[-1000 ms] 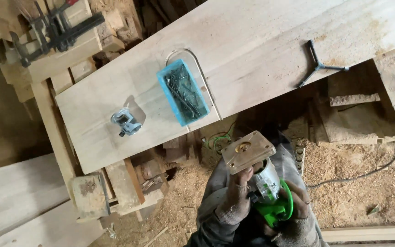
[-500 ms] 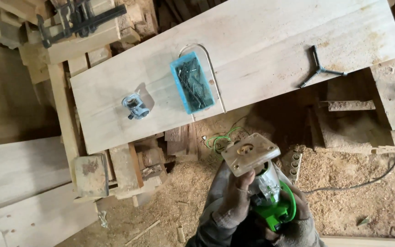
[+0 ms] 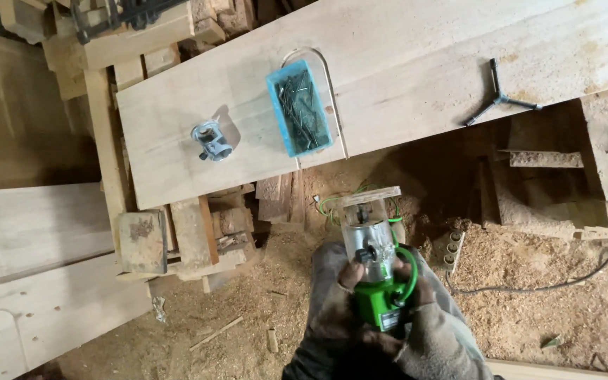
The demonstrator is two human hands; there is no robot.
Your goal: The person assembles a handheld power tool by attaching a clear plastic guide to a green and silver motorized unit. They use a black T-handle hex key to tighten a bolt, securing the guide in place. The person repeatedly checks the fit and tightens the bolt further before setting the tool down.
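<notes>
Green-bodied trim router (image 3: 374,271) with a clear plastic base sits low in the middle of the view, held upright over the sawdust-covered floor (image 3: 543,324), its square base plate pointing up toward the plank. Both hands close on its green housing: the left hand (image 3: 336,313) wraps the left side, the grip clamped with a thumb near the black knob, and the right hand (image 3: 427,317) is clamped on the right side, fingers curled round the body beside a green loop of cord. Grey sleeves cover both wrists. Above the tool, well apart from it, a long pale wooden plank (image 3: 416,77) serves as the surface. On it lies a blue rectangular plastic tray (image 3: 298,109) filled with dark nails, with a small shiny metal fitting (image 3: 212,141) to its left and a black three-armed wrench (image 3: 499,98) far to its right. Stacked timber offcuts (image 3: 198,232) lie under the plank's left end, and a black cable (image 3: 550,285) trails across the sawdust at the right.
</notes>
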